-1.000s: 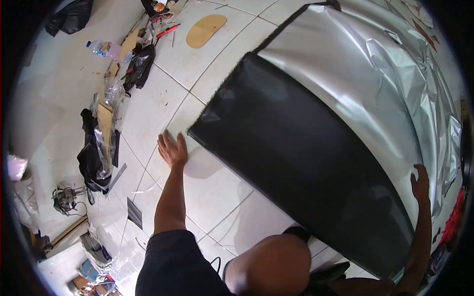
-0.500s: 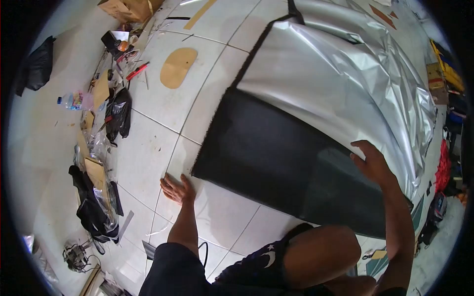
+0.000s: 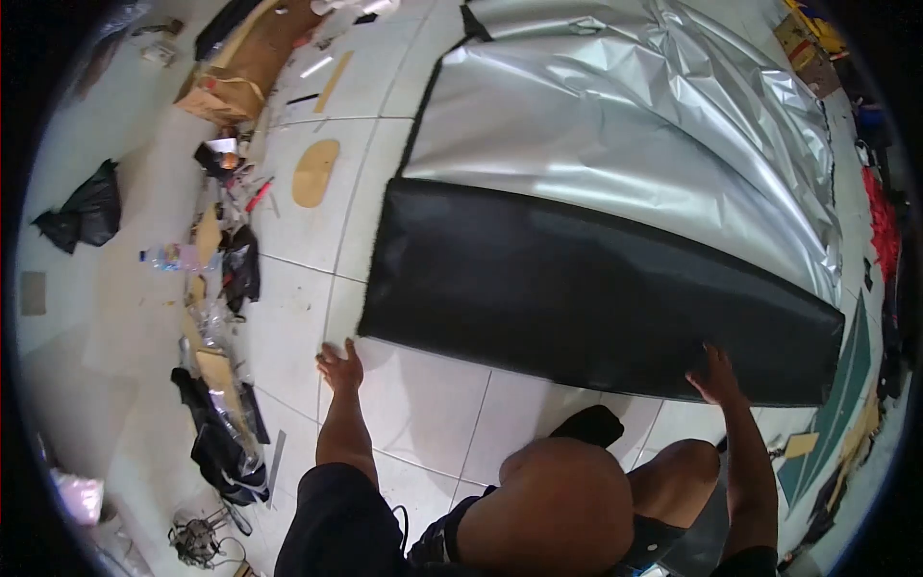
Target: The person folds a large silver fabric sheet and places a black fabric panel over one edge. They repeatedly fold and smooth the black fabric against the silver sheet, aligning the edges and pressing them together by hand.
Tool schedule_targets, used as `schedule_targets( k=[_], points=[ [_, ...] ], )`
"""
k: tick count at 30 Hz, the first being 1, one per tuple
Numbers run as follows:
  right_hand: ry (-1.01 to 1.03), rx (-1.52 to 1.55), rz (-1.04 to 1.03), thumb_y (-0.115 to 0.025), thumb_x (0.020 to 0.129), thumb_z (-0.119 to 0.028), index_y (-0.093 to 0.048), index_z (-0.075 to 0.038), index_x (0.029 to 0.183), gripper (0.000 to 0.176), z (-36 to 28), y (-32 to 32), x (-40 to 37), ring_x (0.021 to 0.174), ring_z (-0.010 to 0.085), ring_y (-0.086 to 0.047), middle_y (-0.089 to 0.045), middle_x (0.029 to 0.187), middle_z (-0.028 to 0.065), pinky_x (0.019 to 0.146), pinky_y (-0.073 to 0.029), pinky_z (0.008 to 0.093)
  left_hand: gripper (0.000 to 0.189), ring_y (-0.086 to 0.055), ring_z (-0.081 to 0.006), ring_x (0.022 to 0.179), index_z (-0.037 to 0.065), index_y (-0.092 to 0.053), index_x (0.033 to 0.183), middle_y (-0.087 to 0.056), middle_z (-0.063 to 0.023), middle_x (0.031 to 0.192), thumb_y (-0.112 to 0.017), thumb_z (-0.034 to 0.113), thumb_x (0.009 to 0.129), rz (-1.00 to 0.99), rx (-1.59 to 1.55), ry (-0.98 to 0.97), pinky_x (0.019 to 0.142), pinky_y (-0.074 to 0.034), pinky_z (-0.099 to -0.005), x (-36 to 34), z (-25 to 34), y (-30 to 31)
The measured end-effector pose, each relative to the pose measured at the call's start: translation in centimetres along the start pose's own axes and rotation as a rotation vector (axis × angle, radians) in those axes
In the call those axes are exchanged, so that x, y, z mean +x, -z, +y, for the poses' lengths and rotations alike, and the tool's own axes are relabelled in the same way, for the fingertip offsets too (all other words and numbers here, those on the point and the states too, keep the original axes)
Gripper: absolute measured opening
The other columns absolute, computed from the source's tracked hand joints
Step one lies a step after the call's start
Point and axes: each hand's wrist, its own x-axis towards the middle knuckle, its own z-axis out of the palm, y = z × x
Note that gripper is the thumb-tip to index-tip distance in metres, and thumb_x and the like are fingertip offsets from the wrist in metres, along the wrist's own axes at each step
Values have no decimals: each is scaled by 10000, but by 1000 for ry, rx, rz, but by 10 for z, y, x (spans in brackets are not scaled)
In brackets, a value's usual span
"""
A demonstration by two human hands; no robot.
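A large sheet lies on the tiled floor, its silver side (image 3: 596,125) wrinkled at the top and its folded black part (image 3: 567,288) lying flat nearer to me. My left hand (image 3: 340,366) is on the floor tiles just left of the black part's lower left corner, fingers spread and holding nothing. Near the lower right edge of the black part, my right hand (image 3: 714,377) rests with its fingers apart, also holding nothing.
An oval tan piece (image 3: 315,173) lies upper left. Along the left are a plastic bottle (image 3: 175,257), black bags (image 3: 96,207), a red tool (image 3: 258,196) and scraps. A paper bag (image 3: 252,67) lies at the top left. A green board (image 3: 835,404) is at the right.
My right hand has moved down from the fold line to near the black part's lower edge. The view has shifted, and the black part looks straighter across. My left hand stays beside its corner.
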Motion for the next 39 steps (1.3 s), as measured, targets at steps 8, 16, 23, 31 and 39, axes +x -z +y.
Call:
schedule_targets(
  k=[8, 16, 23, 31, 39],
  points=[
    [-158, -8, 87, -829, 624, -350, -240, -54, 1411, 1027, -6, -48, -2, 1310, 455, -231, -196, 1424, 273, 1064, -287, 508, 442, -503, -356, 1099, -7, -557, 1101, -569, -203, 1115, -702, 278, 795, 112, -143, -682, 955, -406, -402, -45, -38, 67],
    [-151, -35, 101, -821, 640, -355, -179, -65, 1430, 1058, 11, -63, 0, 1329, 473, -174, -137, 1446, 279, 1080, -244, 539, 131, -476, -66, 659, 68, -629, 923, -579, 34, 763, -592, 168, 847, -247, -779, -434, 582, -386, -228, -127, -21, 223],
    [-169, -51, 51, -794, 675, -361, -146, -56, 1435, 1045, 4, -60, -1, 1343, 477, -132, -94, 1470, 262, 1094, -213, 541, 293, -430, -131, 560, -15, -591, 998, -489, -35, 674, -641, 151, 762, -996, -884, -979, 530, -367, -269, -291, 110, 408],
    [-162, -106, 56, -788, 677, -395, -132, -49, 1440, 1064, 16, -68, 4, 1336, 431, -180, -143, 1458, 238, 1095, -233, 493, 270, -517, -199, 556, 26, -600, 804, -541, -90, 656, -632, 294, 807, -1500, -858, -1126, 537, -423, -304, -311, 120, 416],
    [-150, -217, -11, -801, 657, -359, -185, -39, 1411, 1025, 23, -66, 16, 1287, 452, -264, -204, 1405, 259, 1039, -344, 479, 268, -468, -132, 406, 94, -726, 906, -539, -44, 638, -674, 349, 838, -1161, -1514, -1477, 333, -316, -246, -253, 131, 379]
  ],
)
